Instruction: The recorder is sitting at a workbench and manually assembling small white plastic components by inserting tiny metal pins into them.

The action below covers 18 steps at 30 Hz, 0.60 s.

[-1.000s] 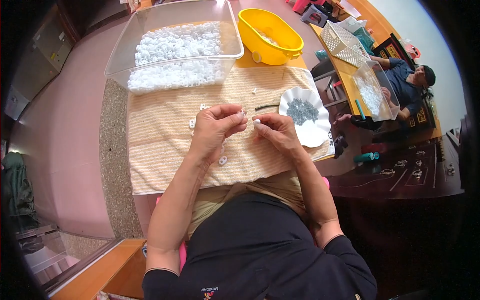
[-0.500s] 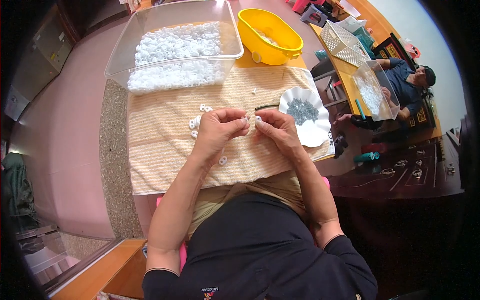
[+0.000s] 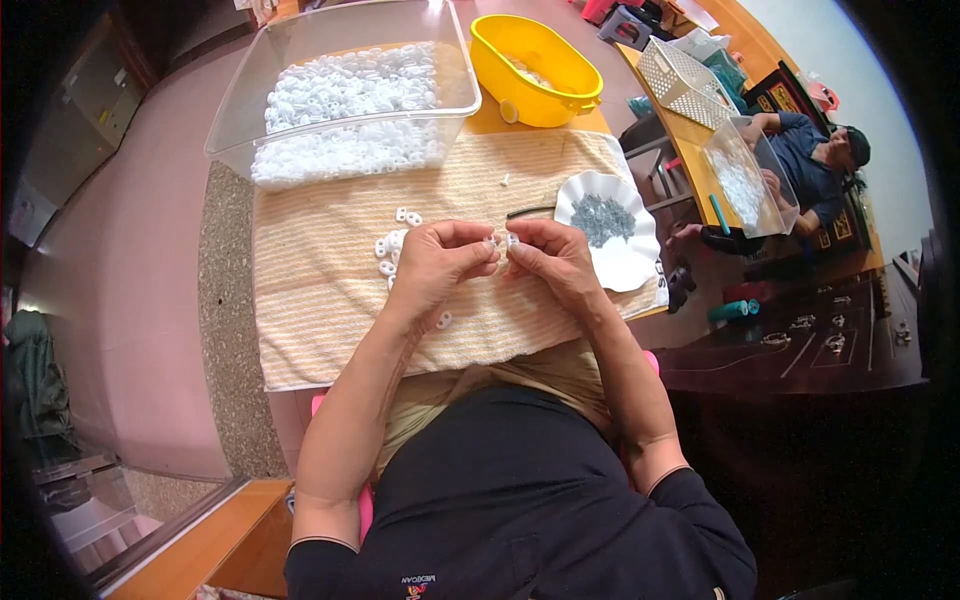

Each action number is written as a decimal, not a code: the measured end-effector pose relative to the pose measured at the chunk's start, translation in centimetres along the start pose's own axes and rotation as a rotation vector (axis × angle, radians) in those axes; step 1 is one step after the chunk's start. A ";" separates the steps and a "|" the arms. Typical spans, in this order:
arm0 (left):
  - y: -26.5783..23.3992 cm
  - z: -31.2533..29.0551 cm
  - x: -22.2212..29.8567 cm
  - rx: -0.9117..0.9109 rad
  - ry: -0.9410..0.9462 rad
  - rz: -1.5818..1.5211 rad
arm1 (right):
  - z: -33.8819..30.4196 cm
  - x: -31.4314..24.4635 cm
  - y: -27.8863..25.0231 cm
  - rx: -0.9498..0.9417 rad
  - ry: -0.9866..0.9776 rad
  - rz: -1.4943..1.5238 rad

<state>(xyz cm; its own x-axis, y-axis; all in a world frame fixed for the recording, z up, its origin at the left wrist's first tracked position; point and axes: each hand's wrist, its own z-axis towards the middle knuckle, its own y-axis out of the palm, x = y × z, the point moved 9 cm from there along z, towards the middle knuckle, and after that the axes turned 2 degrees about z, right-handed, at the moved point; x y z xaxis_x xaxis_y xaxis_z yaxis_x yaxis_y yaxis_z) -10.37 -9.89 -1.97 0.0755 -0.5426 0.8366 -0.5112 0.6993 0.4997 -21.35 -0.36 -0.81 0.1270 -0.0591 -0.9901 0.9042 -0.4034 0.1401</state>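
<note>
Above an orange-and-white striped cloth, the right hand is pinching a small white plastic piece; just beside it, the left hand is gripping a pale bit, mostly hidden. White two-holed plastic ovals are lying nearby.

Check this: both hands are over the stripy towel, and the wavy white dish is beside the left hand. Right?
Nope: the head view shows the wavy white dish beside the right hand, not the left hand. Both are over the stripy towel.
</note>
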 end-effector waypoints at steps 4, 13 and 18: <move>0.1 0.0 -0.2 -0.014 -0.004 0.004 | 0.0 0.0 0.1 -0.006 0.002 0.001; 0.3 0.0 -0.2 -0.013 -0.016 0.021 | 0.2 0.2 0.0 -0.012 -0.017 0.019; 0.5 -0.2 -0.1 -0.014 -0.023 0.024 | 0.2 0.3 0.2 -0.030 -0.028 0.052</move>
<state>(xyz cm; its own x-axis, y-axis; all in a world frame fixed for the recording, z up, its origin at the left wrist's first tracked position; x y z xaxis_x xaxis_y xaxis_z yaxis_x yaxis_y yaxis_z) -10.43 -9.41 -1.78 0.0436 -0.5363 0.8429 -0.5006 0.7184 0.4830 -21.25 -0.64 -1.07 0.1625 -0.1053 -0.9811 0.9085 -0.3719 0.1904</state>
